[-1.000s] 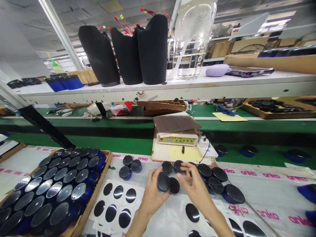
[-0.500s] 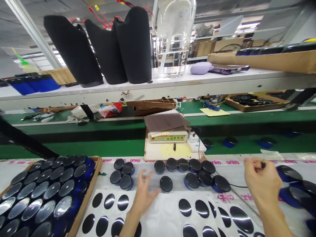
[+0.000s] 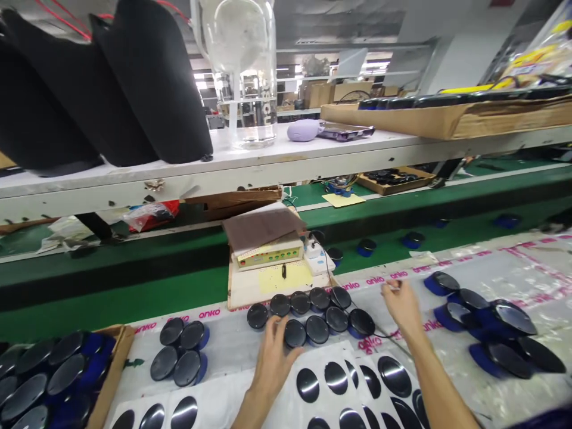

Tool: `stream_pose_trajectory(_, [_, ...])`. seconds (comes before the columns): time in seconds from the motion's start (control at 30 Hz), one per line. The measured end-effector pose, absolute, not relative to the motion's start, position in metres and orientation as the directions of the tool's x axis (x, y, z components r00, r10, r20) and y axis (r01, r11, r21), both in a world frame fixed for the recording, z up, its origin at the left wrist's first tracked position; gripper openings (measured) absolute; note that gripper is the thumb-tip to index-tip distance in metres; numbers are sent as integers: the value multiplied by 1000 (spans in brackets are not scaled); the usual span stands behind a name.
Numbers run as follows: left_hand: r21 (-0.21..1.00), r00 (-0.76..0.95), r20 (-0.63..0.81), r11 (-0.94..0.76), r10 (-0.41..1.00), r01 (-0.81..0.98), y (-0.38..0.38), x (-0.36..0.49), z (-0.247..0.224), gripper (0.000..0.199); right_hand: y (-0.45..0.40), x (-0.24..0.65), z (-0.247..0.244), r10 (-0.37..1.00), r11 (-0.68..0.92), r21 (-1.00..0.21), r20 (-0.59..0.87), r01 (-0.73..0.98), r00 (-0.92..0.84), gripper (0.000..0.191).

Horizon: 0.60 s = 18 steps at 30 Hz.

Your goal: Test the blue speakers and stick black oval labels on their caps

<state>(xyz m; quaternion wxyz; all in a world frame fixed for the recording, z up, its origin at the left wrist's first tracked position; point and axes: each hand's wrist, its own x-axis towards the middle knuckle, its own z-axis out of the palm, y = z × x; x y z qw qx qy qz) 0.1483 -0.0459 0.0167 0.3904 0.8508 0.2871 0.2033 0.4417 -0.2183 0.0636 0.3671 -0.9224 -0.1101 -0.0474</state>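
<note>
My left hand (image 3: 273, 353) reaches over the bench with its thumb and fingers around the left side of a black-topped round piece (image 3: 295, 333). That piece stands at the left end of the front row, close to several like it. To the right, my right hand (image 3: 402, 304) is raised above the plastic-covered bench with its fingers curled; what it holds, if anything, is too small to name. Sheets of black round stickers (image 3: 336, 378) lie in front of the rows. A thin black cable (image 3: 379, 331) runs past the rows toward my right hand.
A carton of round pieces (image 3: 117, 363) stands at the left, with a group of four-like pieces (image 3: 187, 368) beside it. More pieces (image 3: 512, 317) sit at the right. Behind are a control box (image 3: 270, 257), a green conveyor (image 3: 187, 286) and a shelf (image 3: 286, 164) with a jug (image 3: 250, 113).
The view has turned to the right. My left hand has moved to the front row, where a black-topped piece now stands at its left end. My right hand remains raised, with its fingers curled.
</note>
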Motion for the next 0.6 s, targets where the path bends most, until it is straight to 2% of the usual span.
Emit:
stream_pose_trajectory(0.07, [779,704,140,-516,696,355,-26,141,18,51,-185,460,60,290,-684,-652,165,325,943,26])
stream_pose_trajectory(0.13, [784,674,135,-494,726,375,-3,134,16,56,-151,476,59,410,-646,-647,153,404,899,29])
stream_pose_trajectory(0.27, [819,721,76,-455,689,348,25,127,14,62,-105,493,56,552,-576,-668,106,470,827,32])
stream_pose_trajectory(0.43, [861,788,28,-415,614,293,10,125,11,65,-102,496,62,558,-533,-732,72,424,826,30])
stream_pose_trajectory(0.6, [892,778,23,-365,627,268,-11,132,35,81,-142,468,102,473,-412,-832,153,372,867,36])
